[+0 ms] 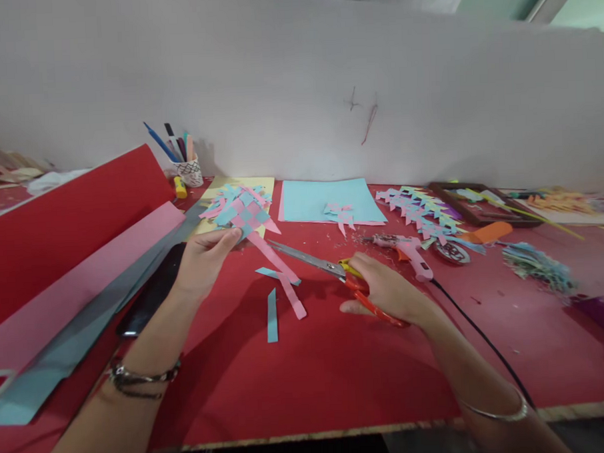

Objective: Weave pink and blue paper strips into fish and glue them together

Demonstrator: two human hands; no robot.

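Note:
Between thumb and fingers, my left hand (210,254) pinches a woven paper piece (249,212) of pink and light blue strips. A long pink strip (273,254) hangs from it, down and to the right. My right hand (382,286) grips a pair of scissors (316,259) by its red and yellow handles, blades pointing left toward the pink strip. The blades look slightly apart; whether they touch the strip I cannot tell. Below lie a cut pink strip (291,297) and a light blue strip (272,316), with another blue strip crossing behind.
Behind are blue paper sheets (325,195) and a pen cup (189,171). A pink glue gun (408,252) with a black cord lies right, near a woven paper chain (416,211) and a brown tray (481,212). A phone (152,293) and large paper sheets (84,276) lie left.

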